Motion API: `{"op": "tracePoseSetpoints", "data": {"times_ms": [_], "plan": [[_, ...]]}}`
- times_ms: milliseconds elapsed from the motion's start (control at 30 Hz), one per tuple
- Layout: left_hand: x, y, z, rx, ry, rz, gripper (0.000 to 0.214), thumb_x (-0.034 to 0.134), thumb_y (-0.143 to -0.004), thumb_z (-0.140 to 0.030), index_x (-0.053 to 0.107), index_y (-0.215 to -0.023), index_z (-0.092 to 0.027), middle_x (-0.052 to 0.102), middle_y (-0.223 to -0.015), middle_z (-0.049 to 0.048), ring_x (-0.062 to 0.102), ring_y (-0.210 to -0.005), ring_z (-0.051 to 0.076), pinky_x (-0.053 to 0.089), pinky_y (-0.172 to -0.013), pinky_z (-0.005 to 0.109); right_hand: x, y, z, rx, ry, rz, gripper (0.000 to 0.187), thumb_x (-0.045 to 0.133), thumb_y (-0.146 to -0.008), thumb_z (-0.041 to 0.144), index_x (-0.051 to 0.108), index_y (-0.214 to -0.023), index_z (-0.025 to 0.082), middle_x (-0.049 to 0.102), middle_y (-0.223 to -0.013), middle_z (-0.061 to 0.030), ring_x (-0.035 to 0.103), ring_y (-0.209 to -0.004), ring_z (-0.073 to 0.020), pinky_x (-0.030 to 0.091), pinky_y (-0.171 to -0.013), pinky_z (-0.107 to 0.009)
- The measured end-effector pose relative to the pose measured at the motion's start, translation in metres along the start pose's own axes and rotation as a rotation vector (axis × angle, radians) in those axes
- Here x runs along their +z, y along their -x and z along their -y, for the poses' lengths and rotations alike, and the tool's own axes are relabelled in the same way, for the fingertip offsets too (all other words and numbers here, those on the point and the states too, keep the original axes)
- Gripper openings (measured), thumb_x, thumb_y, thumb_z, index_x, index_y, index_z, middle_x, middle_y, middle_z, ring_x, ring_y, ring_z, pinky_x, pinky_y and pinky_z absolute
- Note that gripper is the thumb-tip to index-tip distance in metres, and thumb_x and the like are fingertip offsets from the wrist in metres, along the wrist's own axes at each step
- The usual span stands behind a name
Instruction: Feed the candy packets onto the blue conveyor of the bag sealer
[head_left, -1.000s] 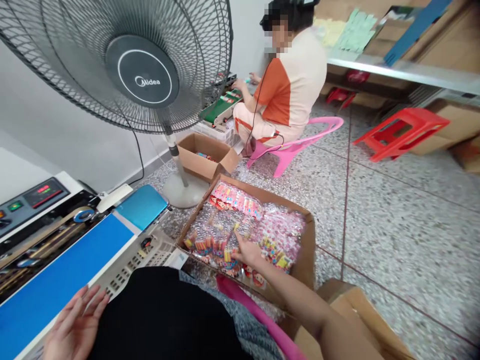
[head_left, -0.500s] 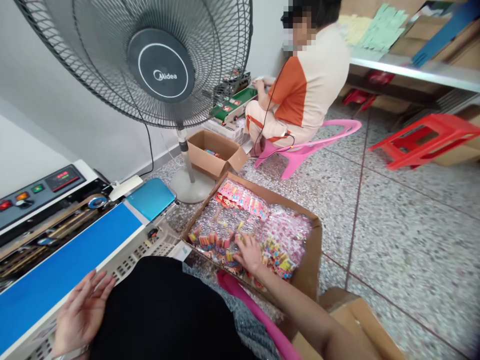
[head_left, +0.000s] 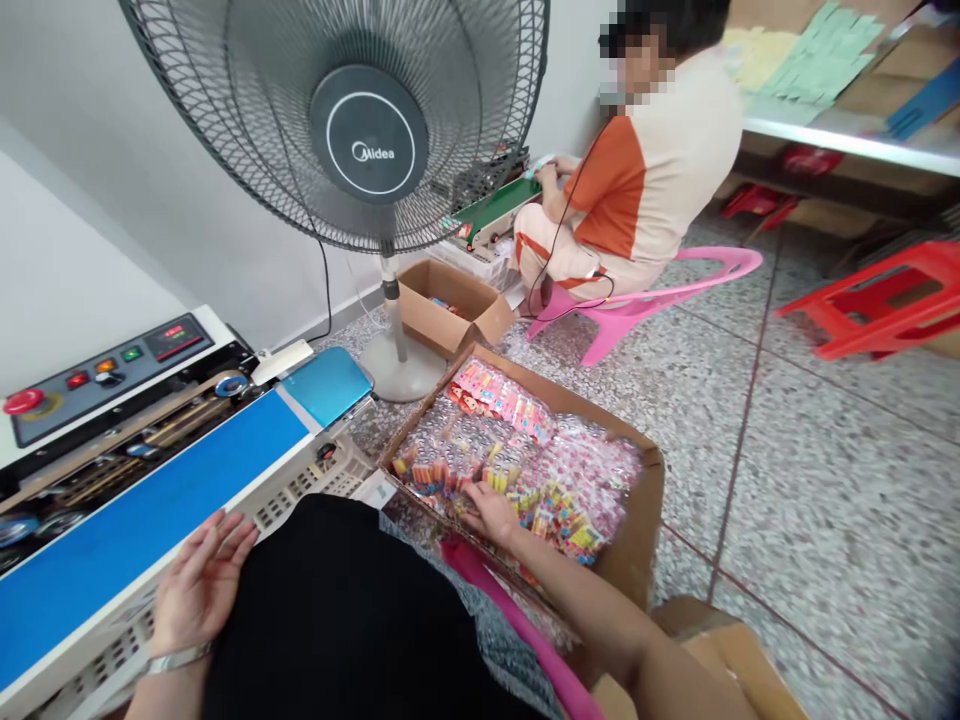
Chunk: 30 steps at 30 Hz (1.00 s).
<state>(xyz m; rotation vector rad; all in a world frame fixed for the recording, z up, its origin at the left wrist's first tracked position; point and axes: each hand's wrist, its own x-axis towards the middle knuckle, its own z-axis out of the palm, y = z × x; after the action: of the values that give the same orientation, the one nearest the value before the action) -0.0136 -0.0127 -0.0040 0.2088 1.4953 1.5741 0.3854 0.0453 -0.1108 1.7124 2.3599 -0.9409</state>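
Observation:
My left hand (head_left: 201, 575) lies palm up with loosely stretched fingers at the near edge of the blue conveyor belt (head_left: 187, 480), holding nothing. Over to the right, my right hand (head_left: 491, 515) reaches into a wide cardboard box (head_left: 634, 545) and touches the small shiny packets (head_left: 480, 440) in it. Its fingers are apart and slightly bent; I see nothing gripped in them. The packets lie in rows, pink, silver and yellow, with a pink-dotted heap (head_left: 585, 460) at the right side.
A standing fan (head_left: 367, 135) rises behind the conveyor. The machine's control panel (head_left: 112, 370) is at the left. Beyond, a co-worker (head_left: 637, 180) sits on a pink chair (head_left: 600, 330) at a green belt (head_left: 499, 205). A red stool (head_left: 892, 300) stands right; a carton (head_left: 450, 300) sits behind the box.
The view has swung slightly left, so the scene sits farther right. My right hand has drawn back a little toward the near side of the box. My left hand stays beside the belt.

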Motion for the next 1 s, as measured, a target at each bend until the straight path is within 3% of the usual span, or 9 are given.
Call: {"op": "tracePoseSetpoints", "data": {"times_ms": [167, 300, 400, 500, 600, 733, 833, 900, 1000], "plan": [[0.004, 0.000, 0.000, -0.014, -0.044, 0.024, 0.034, 0.076, -0.059, -0.031, 0.065, -0.089, -0.022, 0.069, -0.081, -0.0012, 0.064, -0.075, 0.017, 0.053, -0.073, 0.031, -0.031, -0.003, -0.016, -0.021, -0.169, -0.147, 0.041, 0.059, -0.073, 0.031, 0.052, -0.113, 0.021, 0.060, -0.104, -0.0058, 0.056, -0.092, -0.0206, 0.041, -0.078, -0.028], [0.045, 0.020, 0.010, 0.085, -0.217, 0.113, 0.043, 0.077, -0.058, -0.032, 0.063, -0.097, -0.019, 0.068, -0.091, 0.0040, 0.063, -0.081, 0.020, 0.051, -0.075, 0.034, -0.091, -0.007, -0.017, -0.024, -0.286, -0.223, 0.044, 0.062, -0.070, 0.037, 0.053, -0.109, 0.020, 0.062, -0.084, 0.0003, 0.056, -0.074, -0.0177, 0.042, -0.069, -0.027], [0.100, 0.050, 0.024, 0.121, -0.329, 0.351, 0.046, 0.076, -0.060, -0.030, 0.063, -0.102, -0.019, 0.066, -0.102, 0.0099, 0.060, -0.097, 0.026, 0.046, -0.087, 0.039, -0.138, -0.014, 0.011, -0.185, -0.351, -0.214, 0.046, 0.065, -0.067, 0.038, 0.054, -0.108, 0.019, 0.062, -0.085, 0.0006, 0.055, -0.074, -0.0165, 0.042, -0.067, -0.025], [0.153, 0.075, 0.037, 0.107, -0.363, 0.618, 0.059, 0.078, -0.055, -0.023, 0.060, -0.112, -0.023, 0.059, -0.119, 0.0128, 0.051, -0.113, 0.030, 0.041, -0.093, 0.039, -0.171, -0.025, 0.060, -0.391, -0.369, -0.111, 0.046, 0.068, -0.064, 0.037, 0.055, -0.105, 0.020, 0.061, -0.083, 0.0024, 0.055, -0.071, -0.0144, 0.041, -0.062, -0.022], [0.179, 0.080, 0.042, 0.178, -0.307, 0.714, 0.068, 0.078, -0.054, -0.019, 0.055, -0.118, -0.024, 0.060, -0.117, 0.0110, 0.055, -0.106, 0.030, 0.043, -0.090, 0.038, -0.186, -0.038, 0.112, -0.504, -0.311, -0.024, 0.046, 0.071, -0.061, 0.037, 0.056, -0.103, 0.023, 0.061, -0.081, 0.0042, 0.055, -0.070, -0.0134, 0.041, -0.060, -0.020], [0.167, 0.065, 0.034, 0.240, -0.216, 0.491, 0.050, 0.078, -0.056, -0.020, 0.060, -0.103, -0.018, 0.067, -0.095, 0.0084, 0.061, -0.086, 0.026, 0.047, -0.079, 0.036, -0.181, -0.055, 0.161, -0.545, -0.343, -0.047, 0.059, 0.071, -0.062, 0.037, 0.051, -0.117, 0.027, 0.063, -0.091, 0.0017, 0.058, -0.080, -0.0167, 0.043, -0.071, -0.025], [0.143, 0.053, 0.020, 0.141, -0.019, 0.421, 0.050, 0.077, -0.058, -0.021, 0.058, -0.104, -0.016, 0.067, -0.098, 0.0103, 0.063, -0.085, 0.025, 0.048, -0.077, 0.036, -0.166, -0.066, 0.182, -0.575, -0.637, 0.001, 0.067, 0.063, -0.072, 0.040, 0.035, -0.132, 0.027, 0.057, -0.111, -0.0040, 0.058, -0.088, -0.0168, 0.045, -0.076, -0.028], [0.129, 0.046, 0.010, 0.093, 0.105, 0.399, 0.048, 0.075, -0.062, -0.022, 0.057, -0.106, -0.016, 0.067, -0.101, 0.0118, 0.064, -0.086, 0.025, 0.049, -0.077, 0.037, -0.153, -0.073, 0.192, -0.530, -0.840, 0.072, 0.063, 0.058, -0.077, 0.041, 0.032, -0.133, 0.025, 0.055, -0.113, -0.0064, 0.059, -0.089, -0.0164, 0.047, -0.074, -0.028], [0.114, 0.035, -0.005, 0.110, 0.175, 0.335, 0.046, 0.075, -0.061, -0.023, 0.058, -0.103, -0.016, 0.068, -0.101, 0.0116, 0.064, -0.085, 0.025, 0.049, -0.076, 0.035, -0.133, -0.085, 0.208, -0.465, -0.967, 0.135, 0.048, 0.054, -0.080, 0.045, 0.044, -0.122, 0.024, 0.059, -0.102, -0.0051, 0.058, -0.090, -0.0174, 0.048, -0.071, -0.028]]}}
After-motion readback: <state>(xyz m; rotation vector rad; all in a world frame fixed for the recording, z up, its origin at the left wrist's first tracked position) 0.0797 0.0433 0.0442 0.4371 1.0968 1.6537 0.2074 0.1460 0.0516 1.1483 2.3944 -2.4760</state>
